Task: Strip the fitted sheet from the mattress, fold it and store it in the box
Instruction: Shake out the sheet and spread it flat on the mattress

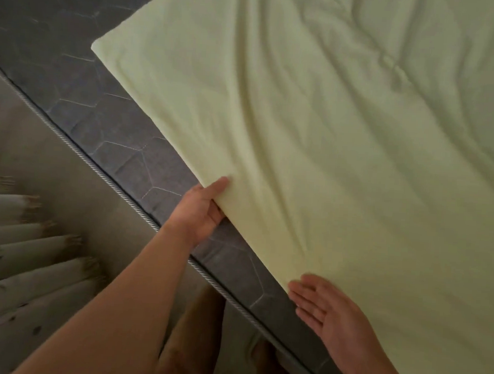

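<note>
Slippage looked likely: left hand (201,210) pinched the pale yellow-green fabric sheet (330,134) by the edge under its thumb, right hand (322,307) nearby was flat and released, so layers could skew.

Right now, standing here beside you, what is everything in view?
sheet: one, pale yellow-green, lying wrinkled on the mattress.
mattress: one, dark grey, quilted, with a pale corded edge, running diagonally from upper left to lower right.
floor: beige, left of the mattress.
curtain: one, whitish, pleated, blurred, lower left.
legs: count unclear, dim, bottom centre beside the mattress.
left-hand grip: one, pinches the sheet's near edge, thumb on top.
right-hand grip: one, fingers straight, at the sheet's edge farther right; contact unclear.
</note>
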